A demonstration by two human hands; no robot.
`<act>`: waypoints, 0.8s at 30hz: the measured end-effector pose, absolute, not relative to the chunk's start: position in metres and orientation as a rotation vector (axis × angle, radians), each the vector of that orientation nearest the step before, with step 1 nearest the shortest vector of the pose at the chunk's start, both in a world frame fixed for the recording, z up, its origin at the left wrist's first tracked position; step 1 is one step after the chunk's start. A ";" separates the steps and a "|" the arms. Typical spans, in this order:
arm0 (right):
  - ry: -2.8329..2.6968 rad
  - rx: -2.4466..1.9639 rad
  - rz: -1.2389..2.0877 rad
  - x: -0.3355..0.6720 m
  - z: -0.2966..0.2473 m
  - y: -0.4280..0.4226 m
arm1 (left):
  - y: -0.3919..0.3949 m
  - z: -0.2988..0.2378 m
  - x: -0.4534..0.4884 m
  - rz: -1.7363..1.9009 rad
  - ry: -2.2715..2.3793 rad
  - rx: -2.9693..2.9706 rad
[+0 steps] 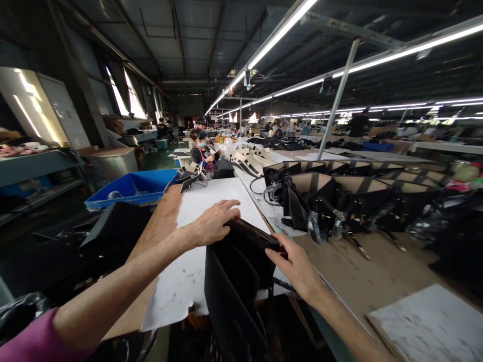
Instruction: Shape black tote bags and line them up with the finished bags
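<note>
A black handbag stands tilted at the near edge of the work table, its upper rim toward my hands. My left hand is closed over the far left corner of that rim, its fingertips partly hidden behind the bag. At the right end of the rim my right hand pinches the edge between thumb and fingers. White paper with a torn near edge lies beneath and beyond the bag. The lower part of the bag runs into dark shadow.
Rows of black handbags with tan linings stand on the right-hand table. A blue bin is at the left, near dark bag pieces. A white board lies at the lower right. A co-worker sits beyond the table's far end.
</note>
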State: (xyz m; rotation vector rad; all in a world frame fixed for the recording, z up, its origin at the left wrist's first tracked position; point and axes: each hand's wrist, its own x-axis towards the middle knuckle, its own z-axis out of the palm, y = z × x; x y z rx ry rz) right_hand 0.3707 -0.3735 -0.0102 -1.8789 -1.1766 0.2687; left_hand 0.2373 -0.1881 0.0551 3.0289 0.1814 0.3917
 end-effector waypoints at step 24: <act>-1.239 -1.759 0.198 0.415 -0.011 -0.357 | -0.138 0.027 0.235 0.402 0.347 2.500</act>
